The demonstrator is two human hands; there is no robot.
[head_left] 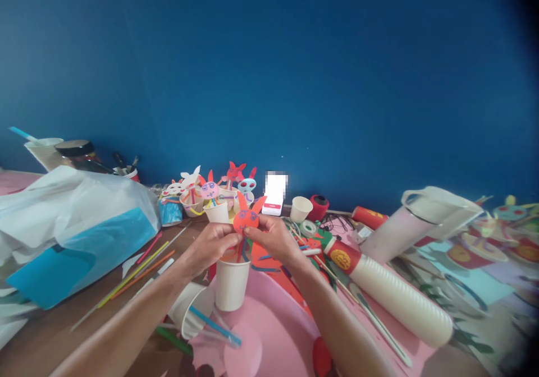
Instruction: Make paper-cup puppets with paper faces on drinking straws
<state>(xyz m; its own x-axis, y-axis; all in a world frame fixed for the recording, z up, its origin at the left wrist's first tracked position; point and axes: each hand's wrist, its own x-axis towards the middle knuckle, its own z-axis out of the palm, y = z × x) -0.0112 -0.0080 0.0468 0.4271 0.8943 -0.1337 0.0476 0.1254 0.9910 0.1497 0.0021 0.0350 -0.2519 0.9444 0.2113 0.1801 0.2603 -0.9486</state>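
An orange paper rabbit face (pixel 246 220) with drawn eyes and long ears is pinched between both hands. My left hand (pixel 219 241) grips its left edge with closed fingers. On the other edge, my right hand (pixel 274 238) holds it with thumb and fingers together. A red strip runs down from the face into an upright white paper cup (pixel 232 285) just below my hands. Beside that cup, another white cup (pixel 191 309) lies tipped over, near a blue straw (pixel 214 325). Pink paper (pixel 273 321) lies beneath them.
Several cups with paper animal faces (pixel 209 189) stand at the back by the blue wall. A long stack of cups (pixel 396 287) and a white pitcher (pixel 404 225) lie to the right. At left are a plastic bag (pixel 76 197), blue paper (pixel 84 259) and colored sticks (pixel 138 270).
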